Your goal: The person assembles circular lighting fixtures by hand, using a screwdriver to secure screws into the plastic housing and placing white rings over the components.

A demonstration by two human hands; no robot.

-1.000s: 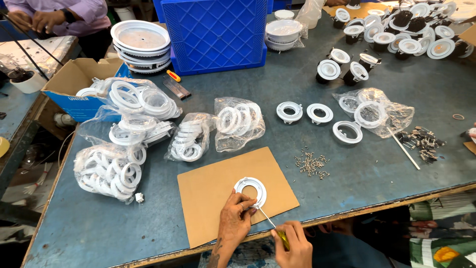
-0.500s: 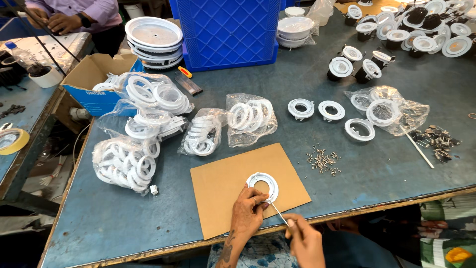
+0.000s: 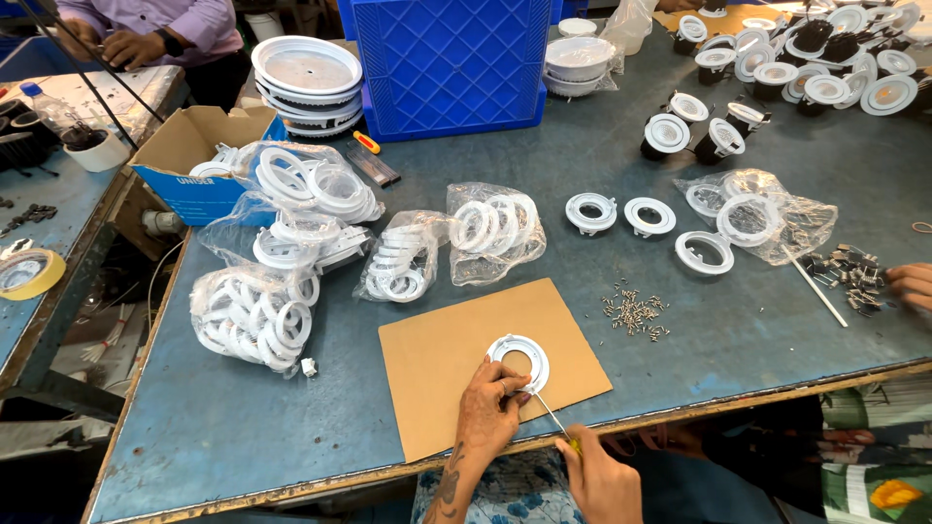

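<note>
The left hand (image 3: 490, 412) presses narrow fingers on a white ring (image 3: 519, 360) lying on a brown cardboard sheet (image 3: 456, 354) at the near edge of the blue worktop (image 3: 602, 252). The right hand (image 3: 599, 477), partly cut off below, grips a screwdriver (image 3: 550, 415) whose tip meets the ring; its handle is mostly hidden. Clear bags of white rings (image 3: 254, 318) lie to the left, and a blue crate (image 3: 449, 60) stands behind.

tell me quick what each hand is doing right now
Left hand: fingers pressed down on the white plastic ring, steadying it on the cardboard sheet.
Right hand: closed around a yellow-handled screwdriver.
</note>
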